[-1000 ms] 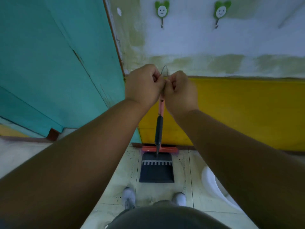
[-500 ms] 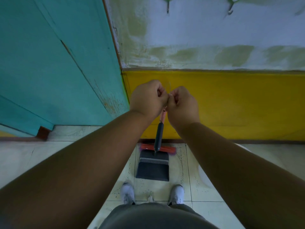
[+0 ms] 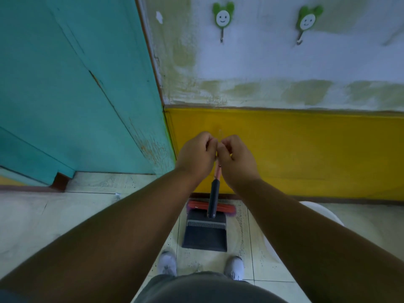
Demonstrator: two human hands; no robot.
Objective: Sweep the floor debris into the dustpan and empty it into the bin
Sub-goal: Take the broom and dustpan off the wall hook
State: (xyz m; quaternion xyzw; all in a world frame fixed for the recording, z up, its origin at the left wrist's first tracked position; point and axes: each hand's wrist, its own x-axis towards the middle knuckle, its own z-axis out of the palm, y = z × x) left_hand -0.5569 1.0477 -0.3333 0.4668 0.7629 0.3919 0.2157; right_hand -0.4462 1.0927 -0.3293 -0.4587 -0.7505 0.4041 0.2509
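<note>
Left hand point(image 3: 197, 153) and right hand point(image 3: 237, 157), knuckles touching, each with a curled grip pinching the top of the broom handle point(image 3: 213, 199). Below them, the dark dustpan point(image 3: 205, 236) and red broom head point(image 3: 200, 205) sit on the tiled floor point(image 3: 91, 206) against the yellow wall point(image 3: 306, 149), just ahead of the shoes point(image 3: 167, 262).

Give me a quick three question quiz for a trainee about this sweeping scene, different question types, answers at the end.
1. True or false: the dustpan rests on the floor.
2. The broom head is: A) blue B) red C) white
3. Fill in: both the left hand and the right hand are at the top of the ____.

Key: 1 true. 2 B. 3 handle. The hands hide the handle's top end, and a thin loop shows above them.
</note>
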